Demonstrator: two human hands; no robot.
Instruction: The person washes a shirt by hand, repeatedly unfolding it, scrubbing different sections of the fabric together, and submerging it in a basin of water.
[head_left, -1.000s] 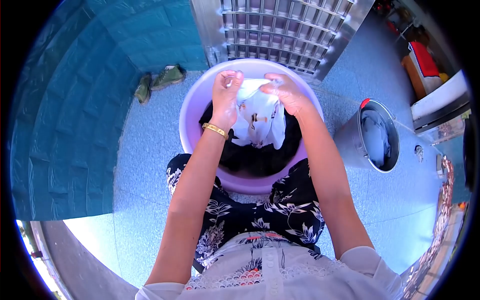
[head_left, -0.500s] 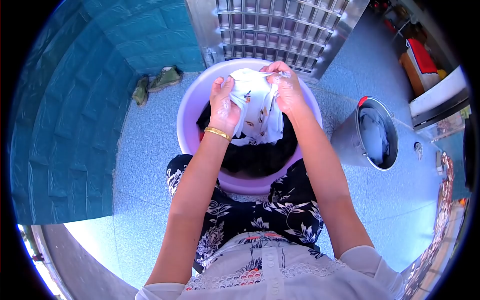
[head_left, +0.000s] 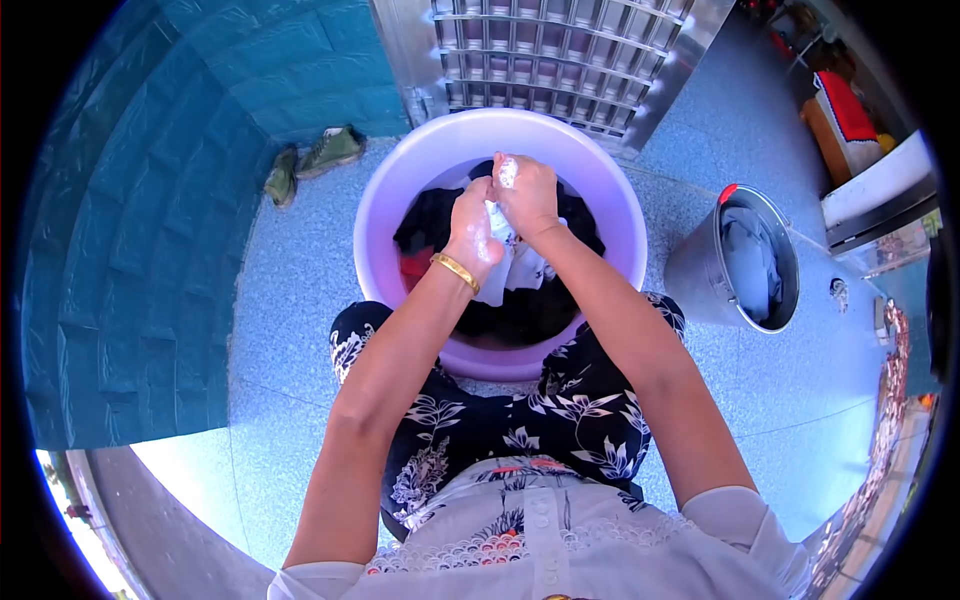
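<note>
Over the purple basin, both hands are close together on a white printed garment. My left hand, with soap suds on it and a gold bangle at the wrist, is closed on the cloth. Beside it my right hand, also sudsy, is closed on the bunched upper part. The garment's lower part hangs into the basin. Dark wet clothes lie in the water around it, with a piece of red cloth at the left side.
A metal bucket holding grey-blue cloth stands to the right of the basin. Green shoes sit by the teal wall. Behind the basin is a metal grille door. My knees flank the basin's near side.
The garment was held spread between both hands; now it is bunched up. My hands have come together, and the cloth sits lower in the basin.
</note>
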